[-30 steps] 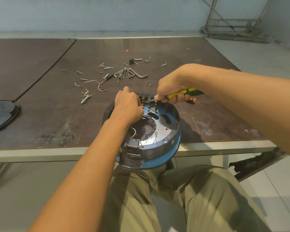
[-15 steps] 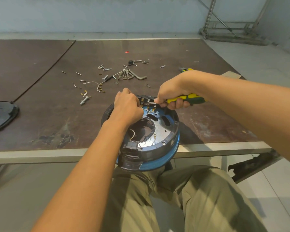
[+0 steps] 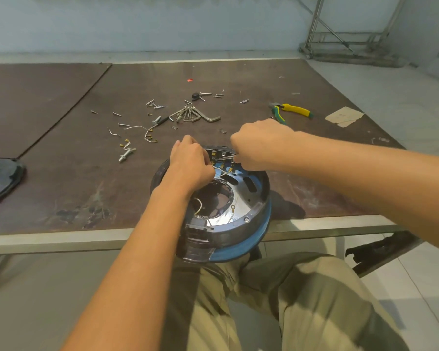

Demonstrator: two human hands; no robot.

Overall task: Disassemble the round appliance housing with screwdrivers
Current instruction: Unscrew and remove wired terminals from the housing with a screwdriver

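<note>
this is a workshop, plain and rough. a big work table (image 3: pixel 61 240) with a metal rim and a dark board top, scuffed and stained, takes up most of the room in view. loose screws (image 3: pixel 155 105), a bolt (image 3: pixel 126 155), a bunch of hex keys (image 3: pixel 198 116) and pliers (image 3: pixel 293 110) with yellow-and-green handles lie scattered over it, near a scrap of cardboard (image 3: pixel 344 116). a round appliance housing (image 3: pixel 249 198) sits opened at the table's near edge, its wires and metal insides showing. behind is a pale, blotchy wall (image 3: pixel 162 21). a metal frame (image 3: pixel 340 34) stands in the far right corner on a light tiled floor (image 3: pixel 416 287).
</note>
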